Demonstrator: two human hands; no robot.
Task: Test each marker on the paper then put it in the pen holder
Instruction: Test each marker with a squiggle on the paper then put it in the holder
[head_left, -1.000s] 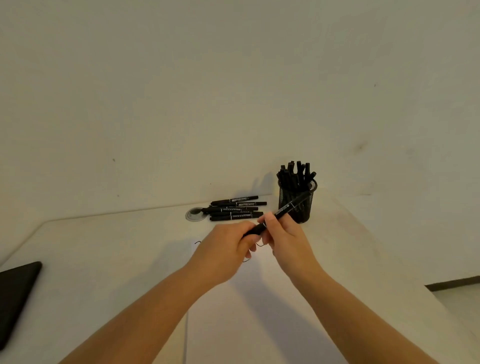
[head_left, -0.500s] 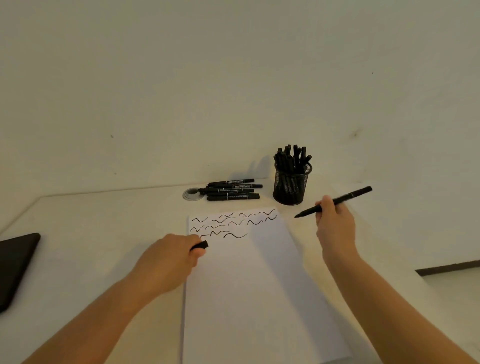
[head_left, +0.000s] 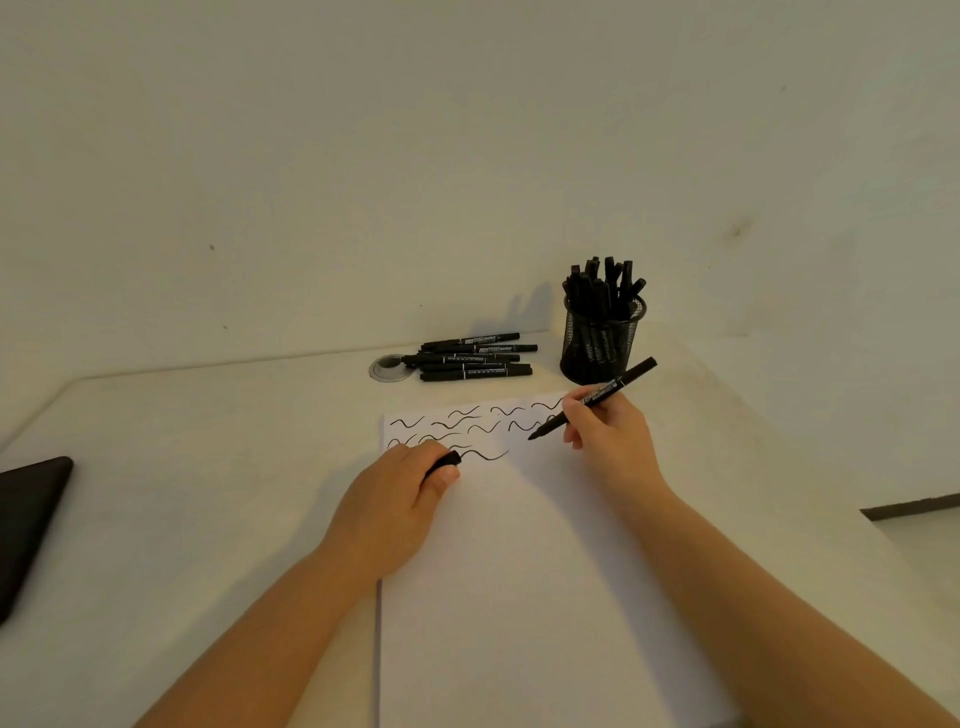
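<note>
A white sheet of paper lies on the table with several black wavy strokes across its top. My right hand grips an uncapped black marker, tip pointing down-left just over the paper near the strokes. My left hand rests on the paper's left edge and holds the marker's black cap between thumb and fingers. A black mesh pen holder full of several markers stands behind the paper at the right. Several loose black markers lie in a pile to its left.
A round grey cable grommet sits in the table by the loose markers. A dark flat device lies at the table's left edge. The wall rises right behind the table; the table's right edge drops to the floor.
The hands pulled the cap off the marker and separated. My right hand then swung back left, bringing the marker tip down to the paper. My left hand moved onto the paper's edge with the cap.
</note>
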